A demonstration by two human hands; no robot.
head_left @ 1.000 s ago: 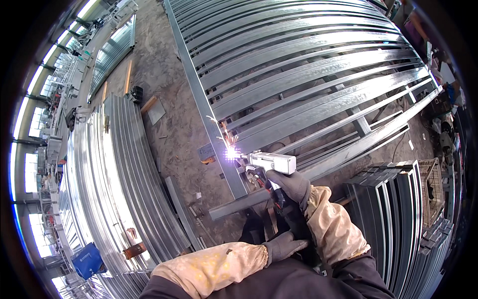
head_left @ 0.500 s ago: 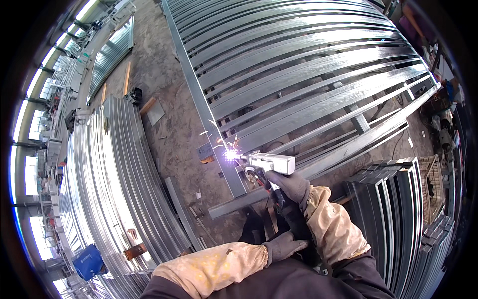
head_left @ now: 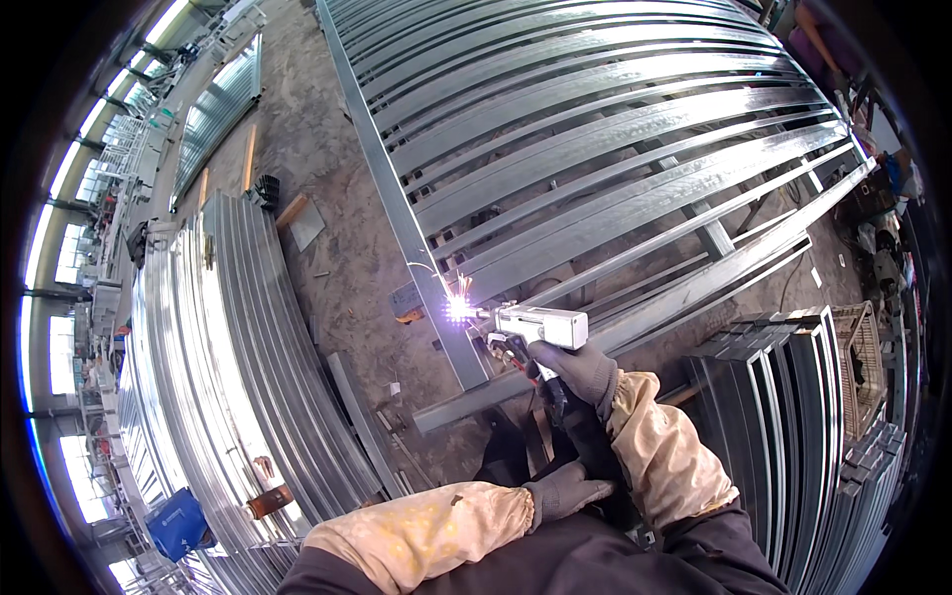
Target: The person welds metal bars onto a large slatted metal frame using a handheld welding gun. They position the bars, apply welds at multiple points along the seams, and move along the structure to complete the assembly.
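Observation:
My gloved right hand (head_left: 583,372) is closed round the grip of a handheld welding gun (head_left: 540,324) with a white box-shaped body. Its nozzle points left at a flat metal side rail (head_left: 390,198), where a purple-white glare (head_left: 458,308) with orange sparks hides the contact point. That rail edges a large frame of silvery parallel metal bars (head_left: 555,218). My gloved left hand (head_left: 567,491) lies low near my lap, beside my right forearm, its fingers stretched out over something dark. Both forearms wear pale, stained sleeves.
Long metal profiles (head_left: 248,327) lie stacked at left, with a blue object (head_left: 178,523) and a brown block (head_left: 269,501) on them. More profiles (head_left: 769,397) stand at right near a wicker basket (head_left: 859,362). Another person's arm (head_left: 821,45) shows at upper right.
The view has shifted very slightly, and the bars sit a little higher in it. The spray of sparks has changed shape. Both hands keep nearly the same position.

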